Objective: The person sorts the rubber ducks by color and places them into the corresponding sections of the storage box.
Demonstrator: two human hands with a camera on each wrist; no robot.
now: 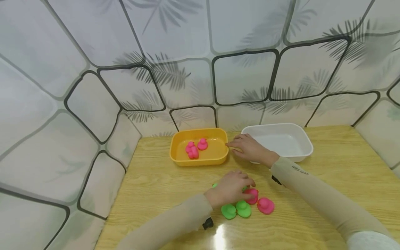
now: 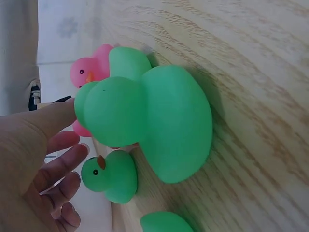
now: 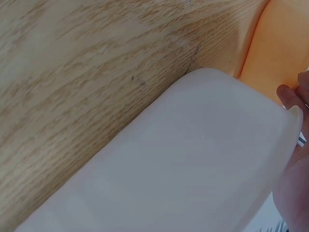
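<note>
My left hand (image 1: 230, 189) reaches low over a group of rubber ducks, fingers spread and bent downward. Its fingertips are right at a pink duck (image 1: 251, 196), and a second pink duck (image 1: 266, 205) lies to the right. Two green ducks (image 1: 243, 209) sit just below the hand; other green ones are partly hidden under it. In the left wrist view, a large green duck (image 2: 176, 125) fills the middle, beside the thumb. My right hand (image 1: 251, 148) extends between the two tubs, fingertips at the right rim of the orange tub (image 1: 200, 162). Neither hand grips anything.
Three pink ducks (image 1: 202, 144) lie inside the orange tub at the back. A white tub (image 1: 282, 140) stands right of it, partly under my right hand and wrist. A patterned wall (image 1: 193, 83) rises behind the wooden table (image 1: 150, 194).
</note>
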